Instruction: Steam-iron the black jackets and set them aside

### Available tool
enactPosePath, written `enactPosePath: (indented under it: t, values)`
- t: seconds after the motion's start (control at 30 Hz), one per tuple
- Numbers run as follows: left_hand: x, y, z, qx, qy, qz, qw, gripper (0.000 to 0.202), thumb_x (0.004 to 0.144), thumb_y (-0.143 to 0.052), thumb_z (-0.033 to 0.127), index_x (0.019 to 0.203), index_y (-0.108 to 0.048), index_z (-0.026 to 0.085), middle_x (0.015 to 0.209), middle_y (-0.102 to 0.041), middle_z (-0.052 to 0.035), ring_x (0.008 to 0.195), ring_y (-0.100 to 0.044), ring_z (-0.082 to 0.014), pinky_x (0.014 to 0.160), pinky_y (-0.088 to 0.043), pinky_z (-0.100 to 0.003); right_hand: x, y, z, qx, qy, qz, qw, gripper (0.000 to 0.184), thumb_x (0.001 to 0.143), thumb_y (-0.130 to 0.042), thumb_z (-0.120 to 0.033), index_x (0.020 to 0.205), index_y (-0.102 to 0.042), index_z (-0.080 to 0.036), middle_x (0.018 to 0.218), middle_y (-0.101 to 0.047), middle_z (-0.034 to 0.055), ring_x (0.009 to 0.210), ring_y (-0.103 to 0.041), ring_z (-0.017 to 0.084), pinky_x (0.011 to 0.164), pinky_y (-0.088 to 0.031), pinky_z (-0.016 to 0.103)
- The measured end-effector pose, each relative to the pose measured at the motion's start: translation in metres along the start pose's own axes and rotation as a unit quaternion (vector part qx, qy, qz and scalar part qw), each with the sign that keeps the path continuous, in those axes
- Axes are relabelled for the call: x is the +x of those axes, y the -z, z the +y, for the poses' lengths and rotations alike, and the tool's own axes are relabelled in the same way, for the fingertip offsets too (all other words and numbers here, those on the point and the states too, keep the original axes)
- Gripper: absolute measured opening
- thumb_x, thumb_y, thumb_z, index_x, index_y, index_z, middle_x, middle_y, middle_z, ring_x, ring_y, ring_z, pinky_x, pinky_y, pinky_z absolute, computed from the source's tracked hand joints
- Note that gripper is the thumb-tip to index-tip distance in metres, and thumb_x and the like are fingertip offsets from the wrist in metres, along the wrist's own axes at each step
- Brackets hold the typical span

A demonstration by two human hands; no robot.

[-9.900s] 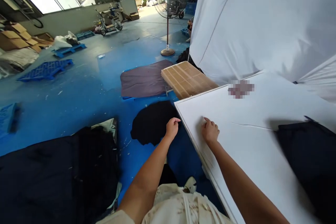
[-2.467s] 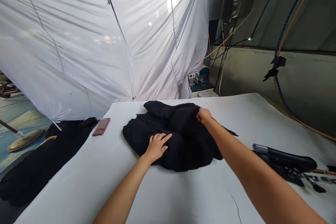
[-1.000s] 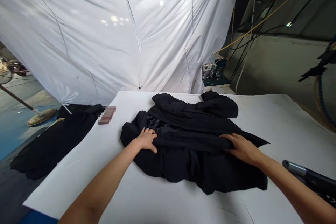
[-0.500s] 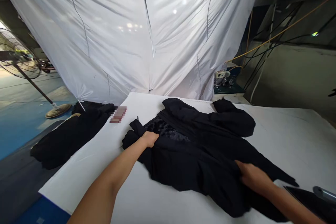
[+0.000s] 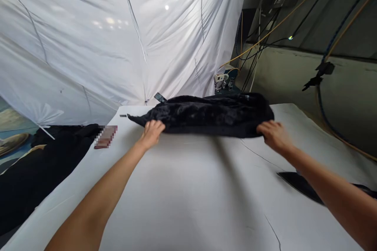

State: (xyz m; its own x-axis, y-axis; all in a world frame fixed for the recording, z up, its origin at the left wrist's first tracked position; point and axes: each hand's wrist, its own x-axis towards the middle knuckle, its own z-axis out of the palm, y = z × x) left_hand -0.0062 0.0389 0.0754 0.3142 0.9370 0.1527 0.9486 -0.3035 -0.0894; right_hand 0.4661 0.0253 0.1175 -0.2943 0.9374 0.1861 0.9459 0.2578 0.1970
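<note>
A black plush-lined jacket (image 5: 203, 115) is stretched crosswise in the air above the far part of the white table (image 5: 182, 188). On its left end, my left hand (image 5: 152, 133) is closed around the lower edge. My right hand (image 5: 272, 133) grips the same edge at the right end. Soft, shiny pile shows on the side facing me, and a dark printed tag (image 5: 160, 98) sticks up at the upper left. The jacket's far side is hidden. Below my right forearm lies a dark, pointed clothes iron (image 5: 300, 184), partly covered by the arm.
Dark cloth (image 5: 61, 160) is heaped along the table's left side, near a blurred-out reddish item (image 5: 106, 137). A white sheet (image 5: 118, 47) hangs behind the table. Cables (image 5: 321, 102) run down the right wall, and a sewing machine (image 5: 220, 80) stands at the back.
The jacket lay spread on the table; now it is lifted and stretched farther away, lining facing me. My right hand has moved up and away. The view has turned right.
</note>
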Motion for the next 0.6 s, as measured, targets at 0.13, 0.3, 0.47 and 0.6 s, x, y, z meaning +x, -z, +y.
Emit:
enactPosePath:
  t: [0.13,0.3,0.47,0.6]
  values:
    - [-0.07,-0.062,0.022,-0.086,-0.055,-0.264,0.959,0.033,0.069,-0.042,0.002,0.088,-0.057,0.025,0.095,-0.057,-0.0029,0.092,-0.052,-0.0163,0.079,-0.04,-0.026,-0.061,-0.07,-0.017,0.123,-0.011,-0.225,0.966,0.037,0.061,-0.041,0.001,0.078,-0.063,-0.024,0.087,-0.063,0.0046,0.086,-0.054,0.021,0.072,-0.039,0.033]
    - [-0.086,-0.072,0.042,-0.187,0.018,-0.422,0.887,0.027,0.067,-0.048,0.01,0.086,-0.061,0.024,0.087,-0.062,-0.0009,0.075,-0.058,-0.0148,0.064,-0.043,-0.023,-0.079,-0.095,-0.025,0.215,-0.16,-0.437,0.859,0.018,0.06,-0.052,-0.004,0.056,-0.061,-0.019,0.058,-0.06,0.0043,0.055,-0.058,0.019,0.054,-0.043,0.029]
    - [-0.056,-0.076,0.076,-0.232,0.018,-0.222,0.947,0.036,0.082,-0.039,0.028,0.115,-0.054,0.028,0.116,-0.053,-0.0061,0.106,-0.049,-0.0215,0.089,-0.039,-0.035,-0.053,-0.099,0.006,0.175,-0.306,-0.262,0.899,0.026,0.077,-0.043,-0.018,0.094,-0.061,-0.022,0.1,-0.059,0.0082,0.085,-0.059,0.021,0.071,-0.044,0.03]
    - [-0.054,-0.111,0.119,-0.176,0.146,-0.211,0.95,0.062,0.076,-0.039,0.06,0.133,-0.026,0.043,0.146,-0.016,-0.0037,0.128,-0.01,-0.0451,0.089,-0.019,-0.069,-0.045,-0.12,0.014,0.195,-0.416,-0.18,0.87,0.039,0.083,-0.038,-0.033,0.118,-0.049,-0.02,0.098,-0.058,0.0116,0.088,-0.058,0.022,0.071,-0.043,0.03]
